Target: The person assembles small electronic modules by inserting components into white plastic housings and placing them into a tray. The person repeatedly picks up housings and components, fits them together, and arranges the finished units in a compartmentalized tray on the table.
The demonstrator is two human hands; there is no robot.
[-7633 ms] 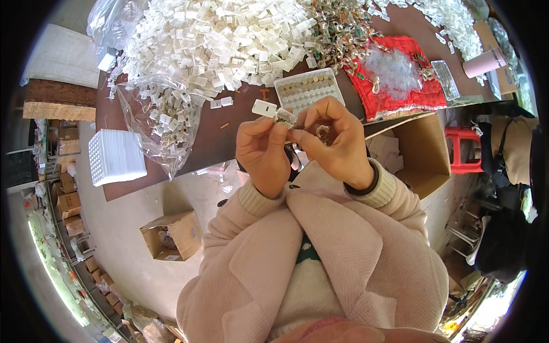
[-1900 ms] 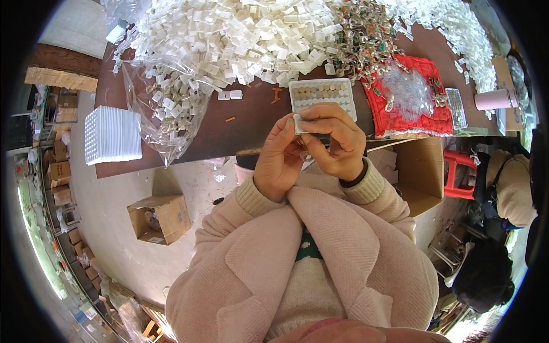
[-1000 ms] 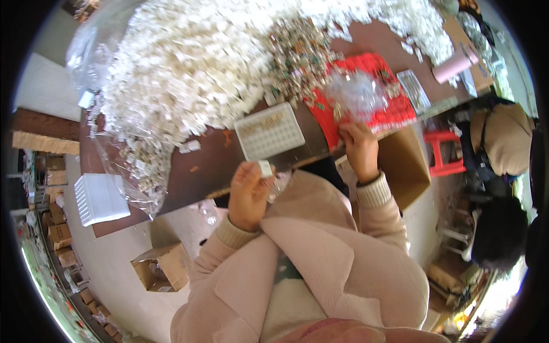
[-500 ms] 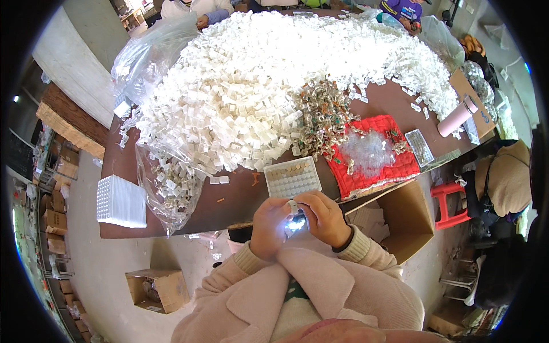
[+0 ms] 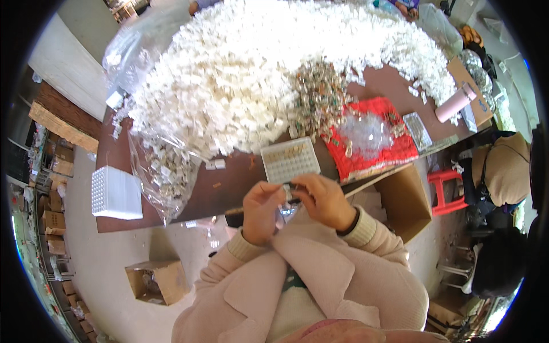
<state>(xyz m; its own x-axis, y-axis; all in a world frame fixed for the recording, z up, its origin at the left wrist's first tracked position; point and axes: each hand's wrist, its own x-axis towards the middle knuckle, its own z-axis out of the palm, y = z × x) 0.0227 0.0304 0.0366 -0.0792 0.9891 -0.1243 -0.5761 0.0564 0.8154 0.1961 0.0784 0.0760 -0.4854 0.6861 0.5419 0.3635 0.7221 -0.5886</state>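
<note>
Close in front of my chest, at the table's near edge, my two hands meet. My left hand (image 5: 261,210) is closed, its thumb and forefinger pinching a small white plastic piece (image 5: 287,192). From the other side, the bent fingers of my right hand (image 5: 327,201) press together at the same piece; its fingertips are partly hidden. Below the fingers shows a shiny, silvery spot (image 5: 287,210) whose kind I cannot make out. Just beyond my hands lies a white compartment tray (image 5: 290,170), with small tan bits in its far rows.
A huge heap of white plastic pieces (image 5: 229,86) covers much of the brown table (image 5: 220,197). Small metallic parts (image 5: 320,94) lie beside a red cloth (image 5: 357,163) with clear bits. Left stands a stack of white trays (image 5: 117,193); right, a pink bottle (image 5: 456,103). Cardboard boxes (image 5: 403,200) stand below.
The bright white glow between my hands has faded. My hands sit slightly higher in the picture, still together at the small piece. The whole view has shifted a little.
</note>
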